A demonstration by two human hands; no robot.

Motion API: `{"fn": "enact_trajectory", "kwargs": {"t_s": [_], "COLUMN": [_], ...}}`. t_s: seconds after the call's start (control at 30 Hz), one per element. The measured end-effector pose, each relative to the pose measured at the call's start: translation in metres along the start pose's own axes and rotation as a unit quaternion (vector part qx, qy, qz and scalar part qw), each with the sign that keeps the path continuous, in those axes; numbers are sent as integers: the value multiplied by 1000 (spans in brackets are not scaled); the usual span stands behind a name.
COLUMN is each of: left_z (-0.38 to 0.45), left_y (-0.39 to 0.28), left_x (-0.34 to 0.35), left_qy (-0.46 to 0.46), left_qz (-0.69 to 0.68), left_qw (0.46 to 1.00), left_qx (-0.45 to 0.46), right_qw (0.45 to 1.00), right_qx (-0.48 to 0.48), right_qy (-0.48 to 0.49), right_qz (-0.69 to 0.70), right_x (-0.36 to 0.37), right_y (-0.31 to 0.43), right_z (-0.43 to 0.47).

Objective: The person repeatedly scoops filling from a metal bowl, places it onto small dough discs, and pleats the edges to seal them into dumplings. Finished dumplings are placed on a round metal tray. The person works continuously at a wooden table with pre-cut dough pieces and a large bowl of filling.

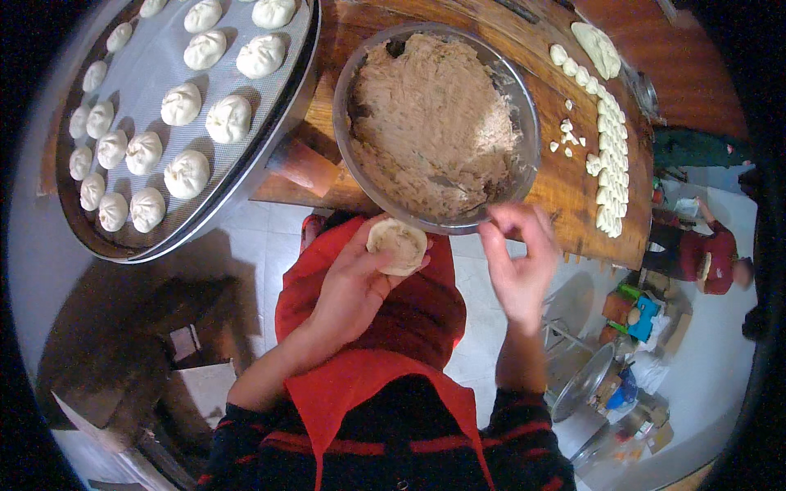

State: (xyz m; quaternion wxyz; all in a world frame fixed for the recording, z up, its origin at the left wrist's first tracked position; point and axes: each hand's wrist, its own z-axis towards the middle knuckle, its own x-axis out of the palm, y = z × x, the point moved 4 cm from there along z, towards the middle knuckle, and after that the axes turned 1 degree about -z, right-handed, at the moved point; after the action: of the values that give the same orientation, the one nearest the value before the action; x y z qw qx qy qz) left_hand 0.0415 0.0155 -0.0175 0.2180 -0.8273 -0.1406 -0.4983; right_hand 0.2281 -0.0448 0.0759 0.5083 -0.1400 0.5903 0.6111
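Observation:
My left hand (353,282) holds a round dough wrapper (406,261) with some filling on it, its thumb resting over the wrapper. Thumb and fingers of my right hand (519,258) are bent at the near right rim of a large metal bowl (529,166); whether they pinch anything is too blurred to tell. Brown minced filling (430,116) fills much of the bowl. To the left, pleated buns (186,174) sit spaced out on a mesh-lined round steamer tray (190,67).
On the wooden table (552,196) at right lie rows of cut dough pieces (611,166), small scraps (568,131) and a larger dough lump (595,49). Another person (715,261) is far right, near boxes and containers on the floor. A dark stand (123,319) is lower left.

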Motion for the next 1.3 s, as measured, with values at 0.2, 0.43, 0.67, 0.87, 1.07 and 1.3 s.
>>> {"fn": "enact_trajectory", "kwargs": {"t_s": [0.2, 0.43, 0.67, 0.87, 1.07, 1.3], "left_z": [-7, -13, -10, -11, -6, -1], "left_y": [17, 3, -2, -2, -6, -12], "left_x": [-2, -4, -14, -9, 0, 3], "left_qy": [-54, -63, -93, -27, 19, 80], "left_qz": [96, 317, 445, 457, 472, 564], "left_qw": [994, 946, 890, 888, 881, 820], "left_qx": [11, 2, 21, 45, -37, 52], "right_qw": [905, 921, 969, 970, 975, 986], "right_qx": [281, 247, 108, 76, 46, 9], "right_qy": [163, 142, 104, 146, 168, 154], "right_qz": [274, 267, 198, 177, 138, 55], "right_x": [55, 62, 49, 46, 42, 46], "right_y": [-9, -11, -1, -2, 6, 5], "right_z": [-91, -90, -81, -67, -60, -62]}}
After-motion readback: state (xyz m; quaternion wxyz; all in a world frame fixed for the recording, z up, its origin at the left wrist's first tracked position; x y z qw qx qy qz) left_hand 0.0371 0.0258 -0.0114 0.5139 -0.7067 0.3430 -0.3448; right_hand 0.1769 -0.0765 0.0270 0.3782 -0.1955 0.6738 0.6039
